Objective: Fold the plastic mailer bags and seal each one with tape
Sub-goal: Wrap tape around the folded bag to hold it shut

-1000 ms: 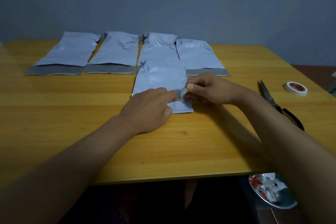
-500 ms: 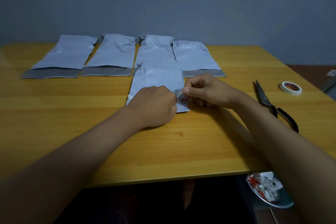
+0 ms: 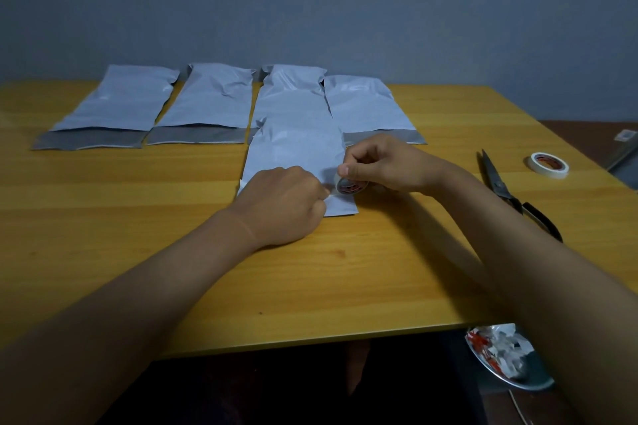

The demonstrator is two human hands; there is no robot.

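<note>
Mailer bags lie in a row along the far side of the desk. Going from the left, the first bag, the second bag and the third bag lie flat, the first two with a grey flap showing open at the near end; the third's near end is partly hidden under the folded bag in the middle of the desk. A fourth bag lies just right of it, also with its grey flap open. Judging by those open flaps, most of the work is left: only the folded bag looks to be at the sealing step, and no finished seal can be made out on any bag.

On that folded bag, the left hand rests with its fingers curled; it seems to pinch or press something at the roll's edge, perhaps the tape end, though the knuckles hide what it holds. Touching it on the right, the small tape roll stands on the bag's right near part, grasped from above by the right hand, thumb and curled fingers round it.

Farther right lie the scissors, blades closed, and a second tape roll near the desk's right edge. Below the near edge a dish of scraps shows.
</note>
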